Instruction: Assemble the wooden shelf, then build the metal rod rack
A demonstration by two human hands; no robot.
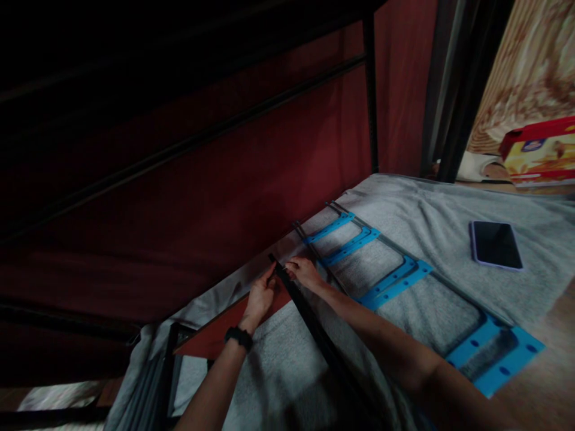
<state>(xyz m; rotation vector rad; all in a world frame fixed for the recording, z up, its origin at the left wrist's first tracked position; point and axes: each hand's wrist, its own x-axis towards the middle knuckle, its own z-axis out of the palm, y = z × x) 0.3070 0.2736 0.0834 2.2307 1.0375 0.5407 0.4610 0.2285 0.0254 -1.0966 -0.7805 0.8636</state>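
Facing the red fabric wall (269,167), we work over the grey blanket (417,206). The black rod (314,324) lies there between our forearms, its long axis running from our body away and up-left, tip pointing at the wall. Both hands pinch that far tip, close together and equally near: left hand (260,296) from the left, right hand (305,272) from the right.

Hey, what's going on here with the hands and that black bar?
A person's left hand and right hand both pinch the upper end of a black bar lying on grey cloth, beside a red fabric panel. Blue-plated frames and a phone lie to the right, untouched.
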